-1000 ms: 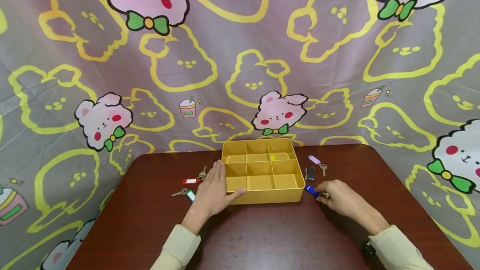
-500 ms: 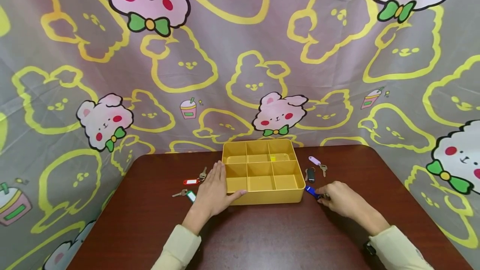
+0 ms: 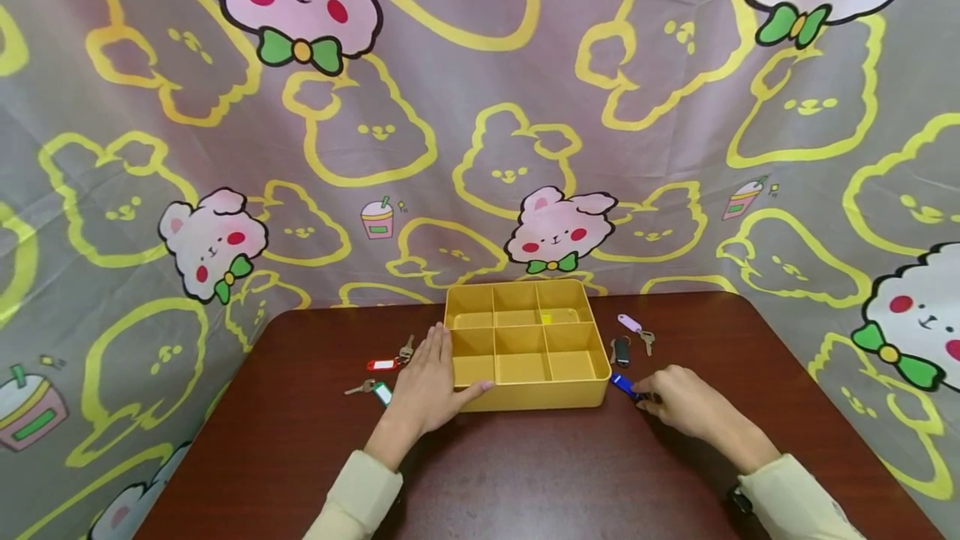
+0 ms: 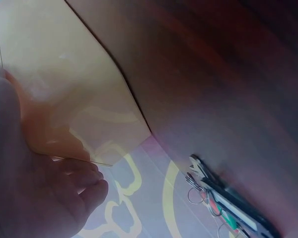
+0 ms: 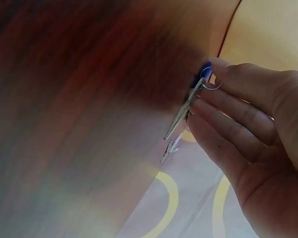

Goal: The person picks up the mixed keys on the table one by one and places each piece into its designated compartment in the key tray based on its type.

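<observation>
A yellow six-compartment box (image 3: 532, 396) stands at the far middle of the table. My left hand (image 3: 427, 382) rests against its left side with fingers straight, the thumb lying along the front rim; the left wrist view shows this hand (image 4: 54, 193) at the box wall. Beside the box's front right corner, my right hand (image 3: 678, 394) pinches a key with a blue key tag (image 3: 624, 386) near the ring end. In the right wrist view, thumb and fingertips are at the blue tag (image 5: 204, 72), and the metal key (image 5: 184, 111) points away from it.
Left of the box lie keys with a red tag (image 3: 382, 365) and a green tag (image 3: 382, 392). On the right are a lilac-tagged key (image 3: 630, 322) and a key with a black tag (image 3: 622, 351). A small yellow piece (image 3: 546, 319) sits in a back compartment.
My right fingers have shifted slightly at the ring end of the blue-tagged key, and its metal part shows less in the head view. The left hand and box stay put.
</observation>
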### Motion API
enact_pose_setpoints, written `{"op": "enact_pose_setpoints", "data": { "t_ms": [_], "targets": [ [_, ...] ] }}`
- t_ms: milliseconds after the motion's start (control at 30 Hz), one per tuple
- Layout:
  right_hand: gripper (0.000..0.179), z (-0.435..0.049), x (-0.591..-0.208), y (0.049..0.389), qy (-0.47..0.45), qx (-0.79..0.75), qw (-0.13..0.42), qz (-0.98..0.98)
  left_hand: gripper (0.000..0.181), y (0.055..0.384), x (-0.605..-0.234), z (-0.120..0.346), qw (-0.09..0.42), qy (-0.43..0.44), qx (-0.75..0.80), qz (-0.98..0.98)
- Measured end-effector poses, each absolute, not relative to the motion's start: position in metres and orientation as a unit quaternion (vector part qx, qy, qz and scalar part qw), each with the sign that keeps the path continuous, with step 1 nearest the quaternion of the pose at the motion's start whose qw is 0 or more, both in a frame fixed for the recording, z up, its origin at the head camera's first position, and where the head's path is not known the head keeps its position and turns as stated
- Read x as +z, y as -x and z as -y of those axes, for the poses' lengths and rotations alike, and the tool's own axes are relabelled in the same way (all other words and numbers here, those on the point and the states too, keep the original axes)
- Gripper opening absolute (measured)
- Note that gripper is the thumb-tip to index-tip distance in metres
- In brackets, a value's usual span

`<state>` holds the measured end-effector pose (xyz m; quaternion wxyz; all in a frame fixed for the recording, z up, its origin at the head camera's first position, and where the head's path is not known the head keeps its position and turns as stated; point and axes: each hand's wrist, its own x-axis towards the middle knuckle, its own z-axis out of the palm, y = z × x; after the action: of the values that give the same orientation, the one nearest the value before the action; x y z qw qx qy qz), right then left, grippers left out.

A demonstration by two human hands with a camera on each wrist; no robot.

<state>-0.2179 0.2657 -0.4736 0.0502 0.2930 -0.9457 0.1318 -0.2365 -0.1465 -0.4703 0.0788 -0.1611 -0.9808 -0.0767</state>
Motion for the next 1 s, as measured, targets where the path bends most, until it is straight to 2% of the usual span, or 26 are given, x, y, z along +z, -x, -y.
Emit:
{"op": "enact_pose_setpoints", "data": {
  "t_ms": [433, 1000],
  "targets": [
    [0.01, -0.2653, -0.4749, 0.2199, -0.3, 0.113, 0.084, 0.944, 0.124, 0.2371, -0.4679, 0.1465, 0.075, 0.16, -0.075, 0.981],
    [0.011, -0.2623, -0.4762, 0.2173, -0.282, 0.1, 0.075, 0.951, 0.124, 0.2363, -0.4703, 0.1457, 0.077, 0.16, -0.074, 0.981]
  ]
}}
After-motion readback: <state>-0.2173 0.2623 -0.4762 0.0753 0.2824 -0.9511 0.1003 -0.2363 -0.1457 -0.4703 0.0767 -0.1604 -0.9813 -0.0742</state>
